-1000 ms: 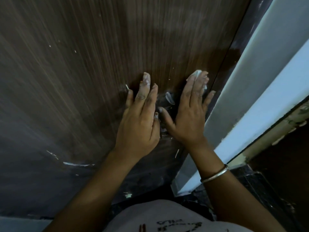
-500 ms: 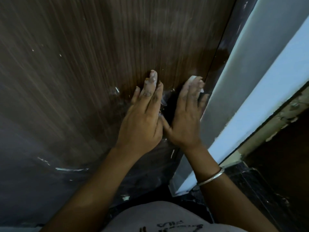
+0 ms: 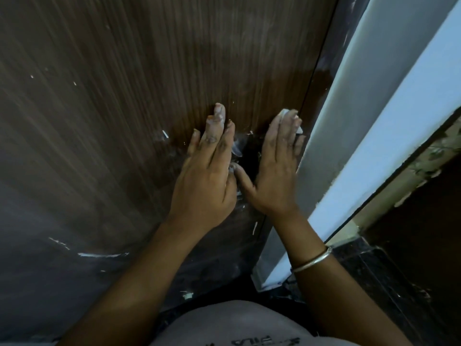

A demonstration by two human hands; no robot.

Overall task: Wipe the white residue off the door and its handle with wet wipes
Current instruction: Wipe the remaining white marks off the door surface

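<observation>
A dark brown wood-grain door (image 3: 124, 96) fills the left and centre of the view. White residue streaks (image 3: 102, 254) and specks mark its lower part. My left hand (image 3: 207, 176) lies flat on the door with fingers straight and whitish residue on the fingertips. My right hand (image 3: 277, 171) presses a white wet wipe (image 3: 287, 116) against the door near its right edge; the wipe peeks out past the fingertips. A pale, blurred shape, perhaps the door handle (image 3: 238, 147), shows between the two hands, mostly hidden.
A grey and white door frame (image 3: 374, 121) runs diagonally along the door's right edge. Dark tiled floor (image 3: 389, 283) lies at lower right. A silver bangle (image 3: 314, 259) sits on the right wrist. My pale clothing (image 3: 237, 325) fills the bottom centre.
Both hands have stayed flat on the door, sliding slightly downward together; the right hand and its wipe sit a little closer to the door edge.
</observation>
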